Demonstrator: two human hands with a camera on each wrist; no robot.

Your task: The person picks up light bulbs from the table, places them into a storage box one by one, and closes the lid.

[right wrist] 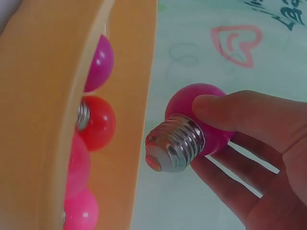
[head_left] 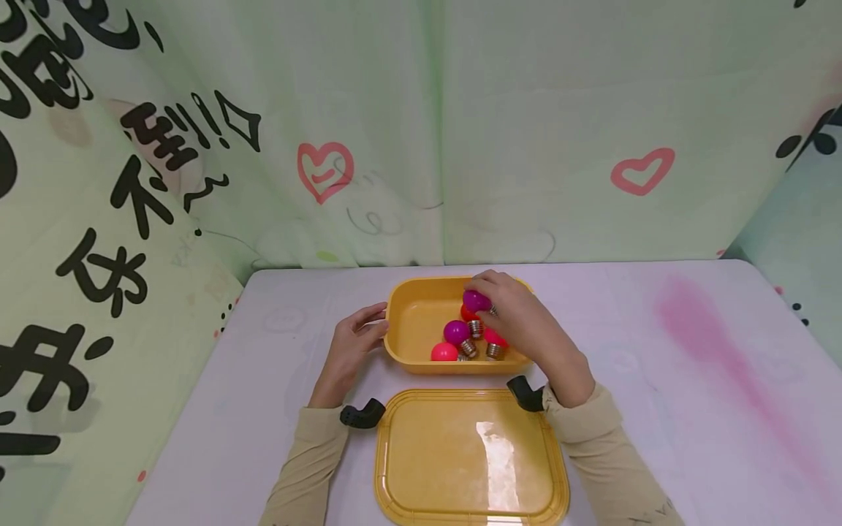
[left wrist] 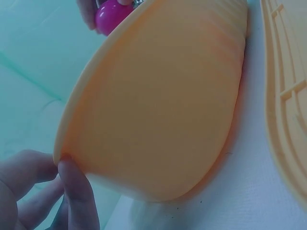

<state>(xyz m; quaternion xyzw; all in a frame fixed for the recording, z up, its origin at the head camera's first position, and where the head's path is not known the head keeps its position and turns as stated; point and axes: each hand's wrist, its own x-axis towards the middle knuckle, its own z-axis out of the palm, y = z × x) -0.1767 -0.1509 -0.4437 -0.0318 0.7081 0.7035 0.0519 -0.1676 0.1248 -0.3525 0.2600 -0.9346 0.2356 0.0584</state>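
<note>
My right hand (head_left: 516,310) holds a purple light bulb (right wrist: 196,112) by its round glass, thumb on one side and fingers on the other. Its silver screw base points away from the palm in the right wrist view. The bulb is over the yellow container (head_left: 414,310). Inside lie several bulbs: another purple bulb (head_left: 456,332), a red bulb (right wrist: 98,122) and pink bulbs (head_left: 444,352), gathered toward the right part. At the container's left end, my left hand (head_left: 355,343) pinches the rim between thumb and fingers, as the left wrist view shows.
A yellow lid (head_left: 460,456) lies flat on the white table (head_left: 658,438), in front of the container and between the forearms. Green curtains (head_left: 526,131) with hearts and black writing hang behind and at the sides. A pink stain marks the table's right part.
</note>
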